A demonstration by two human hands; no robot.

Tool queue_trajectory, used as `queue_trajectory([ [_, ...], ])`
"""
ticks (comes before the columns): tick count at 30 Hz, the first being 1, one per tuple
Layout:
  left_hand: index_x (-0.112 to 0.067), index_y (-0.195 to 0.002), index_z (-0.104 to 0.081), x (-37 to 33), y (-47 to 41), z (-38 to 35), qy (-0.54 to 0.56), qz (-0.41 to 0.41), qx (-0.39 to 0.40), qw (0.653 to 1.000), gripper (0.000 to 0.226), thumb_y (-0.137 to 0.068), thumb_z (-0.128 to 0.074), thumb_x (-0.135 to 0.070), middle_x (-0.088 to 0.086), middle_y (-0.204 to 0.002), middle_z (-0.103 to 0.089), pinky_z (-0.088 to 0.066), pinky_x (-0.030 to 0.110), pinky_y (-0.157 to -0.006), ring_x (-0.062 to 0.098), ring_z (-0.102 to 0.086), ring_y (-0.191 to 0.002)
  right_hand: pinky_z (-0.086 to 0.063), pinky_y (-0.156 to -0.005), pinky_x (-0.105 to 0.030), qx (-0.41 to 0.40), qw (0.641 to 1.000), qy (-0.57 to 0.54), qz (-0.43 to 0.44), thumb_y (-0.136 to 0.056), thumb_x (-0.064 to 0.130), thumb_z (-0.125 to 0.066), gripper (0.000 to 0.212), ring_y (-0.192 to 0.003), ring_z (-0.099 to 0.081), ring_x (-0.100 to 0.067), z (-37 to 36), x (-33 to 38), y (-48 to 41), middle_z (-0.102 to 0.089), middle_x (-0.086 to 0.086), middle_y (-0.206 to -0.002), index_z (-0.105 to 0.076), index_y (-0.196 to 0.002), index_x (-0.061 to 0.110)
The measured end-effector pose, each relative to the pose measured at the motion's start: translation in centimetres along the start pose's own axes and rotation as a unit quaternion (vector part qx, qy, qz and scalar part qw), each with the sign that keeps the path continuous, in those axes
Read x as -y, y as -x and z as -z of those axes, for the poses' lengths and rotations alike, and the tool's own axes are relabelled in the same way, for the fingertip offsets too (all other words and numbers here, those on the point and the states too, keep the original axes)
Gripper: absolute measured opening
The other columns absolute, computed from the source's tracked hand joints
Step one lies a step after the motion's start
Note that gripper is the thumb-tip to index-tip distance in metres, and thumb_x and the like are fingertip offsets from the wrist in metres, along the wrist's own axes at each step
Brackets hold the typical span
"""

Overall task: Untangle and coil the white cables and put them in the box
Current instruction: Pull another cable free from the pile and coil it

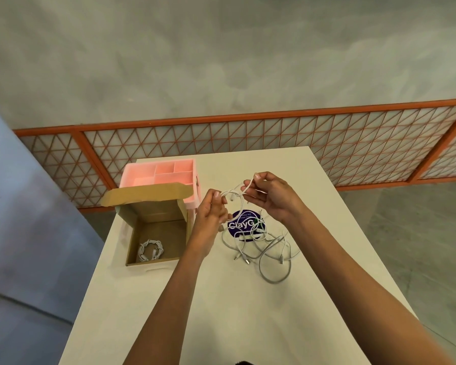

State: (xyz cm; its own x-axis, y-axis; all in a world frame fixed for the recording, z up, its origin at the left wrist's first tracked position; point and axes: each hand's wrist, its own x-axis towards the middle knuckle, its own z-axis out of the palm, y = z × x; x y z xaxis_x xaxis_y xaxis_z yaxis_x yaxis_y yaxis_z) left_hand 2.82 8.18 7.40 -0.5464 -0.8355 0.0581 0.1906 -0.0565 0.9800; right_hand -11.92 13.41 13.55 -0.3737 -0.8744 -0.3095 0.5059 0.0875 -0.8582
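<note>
**Two hands, one lifted cable, one coil boxed**

Both hands are raised above the table (248, 312). The left hand (211, 214) has its fingers curled round a looped white cable (232, 193), and the right hand (270, 196) pinches the same cable between thumb and forefinger. From there strands hang down to one tangle of white cables (266, 248) lying on the table, partly over a round purple sticker (241, 224). How many cables the tangle holds cannot be told, though several plug ends show.

To the left stands one open cardboard box (153, 210) with one coiled white cable (150, 250) on its floor. Just behind the box is one pink tray (128, 173) divided into several compartments.

The table is plain white. Beyond it runs an orange-framed lattice panel (248, 138) along a grey floor, and a blue-grey surface (24, 206) fills the left side.
</note>
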Motion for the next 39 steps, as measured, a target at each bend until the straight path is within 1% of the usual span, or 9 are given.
queue_trajectory([
  [3, -0.011, -0.087, -0.046, -0.4, 0.2, 0.6, 0.028, 0.021, 0.100, 0.994, 0.024, -0.103, -0.029, -0.017, -0.003, -0.066, -0.035, -0.051, 0.024, -0.080, 0.006, -0.039, -0.056, -0.059, -0.060, -0.026, -0.016, 1.000, 0.009, 0.004, -0.099, 0.008, -0.045, 0.021, -0.064, -0.069, -0.014, 0.0, 0.7, -0.1, -0.067, -0.009, -0.081, -0.050, -0.080, 0.010],
  [6, -0.008, -0.088, -0.048, -1.1, 0.2, 0.6, 0.022, 0.028, 0.134, 0.990, 0.024, -0.103, -0.029, -0.012, 0.000, -0.070, -0.036, -0.049, 0.021, -0.082, 0.007, -0.041, -0.059, -0.059, -0.061, -0.027, -0.023, 0.999, 0.026, 0.011, -0.099, 0.009, -0.045, 0.020, -0.066, -0.068, -0.014, 0.3, 1.0, -0.1, -0.066, -0.009, -0.082, -0.049, -0.080, 0.011],
  [10, -0.004, -0.095, -0.046, -1.5, 0.3, -0.1, 0.015, 0.076, 0.117, 0.990, 0.028, -0.104, -0.027, -0.022, -0.004, -0.064, -0.033, -0.046, 0.020, -0.073, 0.007, -0.030, -0.053, -0.058, -0.065, -0.029, -0.020, 0.996, 0.087, 0.032, -0.099, 0.010, -0.047, 0.020, -0.066, -0.068, -0.014, 0.6, 1.1, 0.1, -0.067, -0.008, -0.080, -0.050, -0.079, 0.012],
  [14, -0.017, -0.118, -0.047, -1.5, 0.4, -1.2, -0.168, 0.026, 0.090, 0.981, 0.034, -0.101, -0.030, -0.041, -0.014, -0.056, -0.031, -0.049, 0.020, -0.070, 0.004, -0.032, -0.053, -0.057, -0.074, -0.033, -0.019, 0.987, 0.153, 0.054, -0.098, 0.012, -0.050, 0.018, -0.066, -0.068, -0.019, 0.5, 0.8, 0.1, -0.068, -0.010, -0.078, -0.052, -0.080, 0.011],
  [20, -0.016, -0.109, -0.049, -1.2, 0.4, -1.4, -0.250, -0.023, 0.057, 0.966, 0.022, -0.102, -0.037, -0.033, -0.013, -0.051, -0.037, -0.053, 0.031, -0.069, 0.001, -0.041, -0.050, -0.056, -0.069, -0.030, -0.018, 0.984, 0.161, 0.068, -0.098, 0.011, -0.049, 0.018, -0.065, -0.068, -0.018, 0.7, 0.5, 0.1, -0.068, -0.012, -0.079, -0.050, -0.081, 0.011],
  [25, -0.011, -0.110, -0.047, -1.1, 0.4, -1.4, -0.285, -0.041, 0.020, 0.957, 0.023, -0.101, -0.037, -0.031, -0.005, -0.060, -0.040, -0.048, 0.018, -0.060, -0.002, -0.045, -0.051, -0.057, -0.063, -0.026, -0.008, 0.987, 0.139, 0.083, -0.098, 0.011, -0.049, 0.018, -0.061, -0.069, -0.016, 0.8, 0.5, 0.2, -0.069, -0.015, -0.081, -0.050, -0.080, 0.010],
  [31, -0.015, -0.103, -0.044, -0.8, 0.2, -0.8, -0.286, -0.019, 0.082, 0.955, 0.024, -0.103, -0.032, -0.035, -0.015, -0.055, -0.040, -0.043, 0.031, -0.063, 0.002, -0.040, -0.053, -0.057, -0.060, -0.024, 0.011, 0.987, 0.139, 0.085, -0.097, 0.010, -0.051, 0.016, -0.062, -0.070, -0.018, 0.9, 0.5, 0.2, -0.069, -0.016, -0.082, -0.050, -0.081, 0.009],
  [35, -0.022, -0.092, -0.047, -1.8, 0.3, -1.3, -0.291, -0.014, 0.104, 0.951, 0.023, -0.102, -0.033, -0.038, -0.016, -0.054, -0.048, -0.043, 0.028, -0.059, 0.002, -0.043, -0.053, -0.057, -0.059, -0.024, 0.014, 0.987, 0.130, 0.090, -0.097, 0.008, -0.051, 0.017, -0.062, -0.070, -0.018, 1.2, 0.9, 0.0, -0.069, -0.017, -0.081, -0.051, -0.080, 0.008],
  [39, -0.028, -0.095, -0.051, -2.0, 0.2, -1.4, -0.301, -0.055, 0.108, 0.946, 0.017, -0.095, -0.048, -0.045, 0.010, -0.081, -0.064, -0.052, 0.046, -0.061, 0.034, -0.055, -0.068, -0.057, -0.059, -0.023, 0.000, 0.994, 0.082, 0.067, -0.096, 0.005, -0.051, 0.017, -0.066, -0.072, -0.017, 1.7, 0.9, -0.3, -0.071, -0.013, -0.071, -0.051, -0.079, 0.006],
])
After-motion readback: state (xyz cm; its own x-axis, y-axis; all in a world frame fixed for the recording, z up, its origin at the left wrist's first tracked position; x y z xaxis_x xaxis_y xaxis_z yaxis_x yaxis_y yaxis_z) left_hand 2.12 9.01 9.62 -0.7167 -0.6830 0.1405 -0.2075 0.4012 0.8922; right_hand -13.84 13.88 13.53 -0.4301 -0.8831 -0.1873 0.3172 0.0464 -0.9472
